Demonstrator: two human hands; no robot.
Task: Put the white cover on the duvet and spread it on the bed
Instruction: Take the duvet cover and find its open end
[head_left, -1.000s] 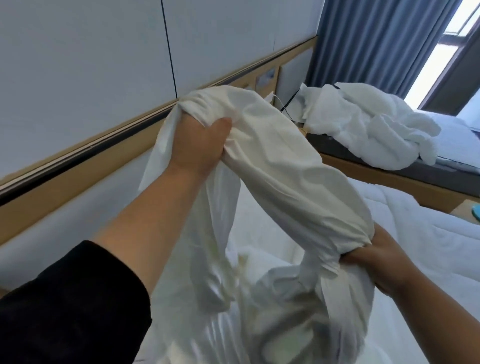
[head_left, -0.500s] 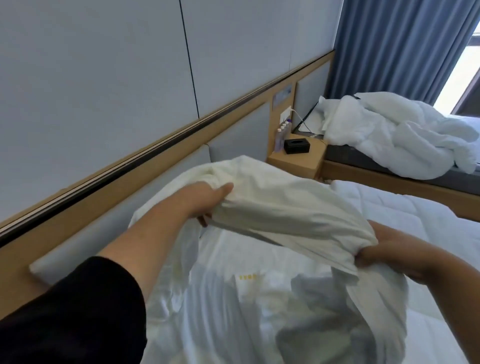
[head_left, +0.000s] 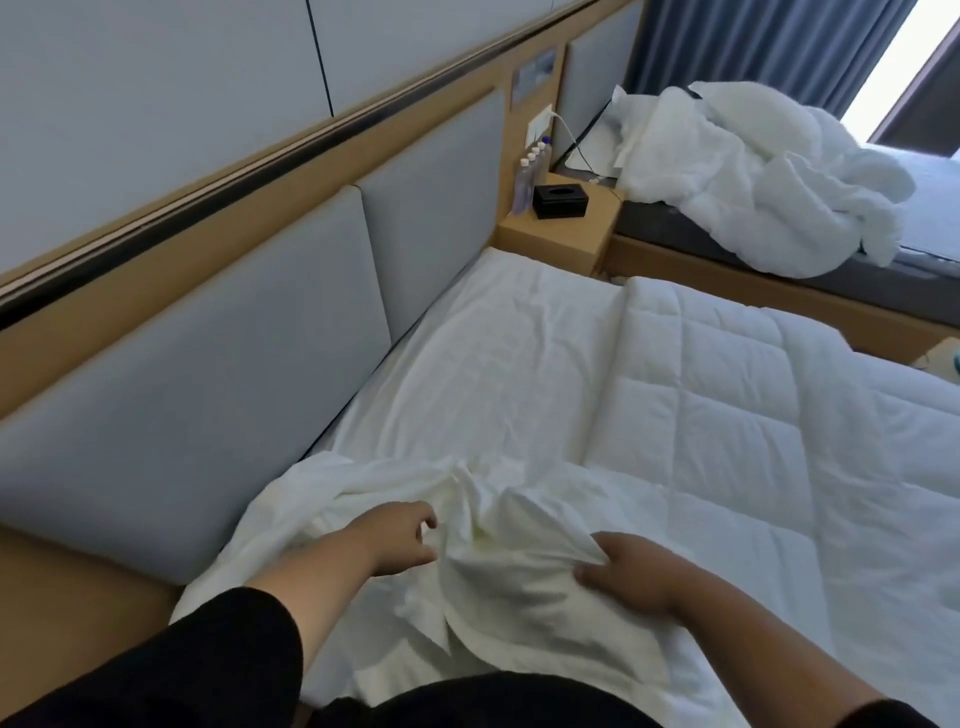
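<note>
The white cover (head_left: 509, 582) lies bunched on the near end of the bed, close to my body. My left hand (head_left: 397, 538) is on its left part, fingers curled with a bit of fabric between thumb and fingers. My right hand (head_left: 626, 571) grips a thick fold of the cover on the right. The quilted white duvet (head_left: 737, 426) lies spread flat over the right part of the bed, its top edge folded near the bare white sheet (head_left: 493, 364). The cover's lower part is hidden by my dark clothing.
Grey padded headboard panels (head_left: 218, 395) run along the left. A wooden nightstand (head_left: 561, 228) holds a black tissue box (head_left: 560, 200) and small bottles (head_left: 530, 176). Behind it a second bed carries crumpled white bedding (head_left: 753, 176). Blue curtains (head_left: 753, 41) hang at the back.
Both hands have come down from chest height to the bed, bringing the cover with them. The cover now rests bunched on the mattress instead of hanging in the air.
</note>
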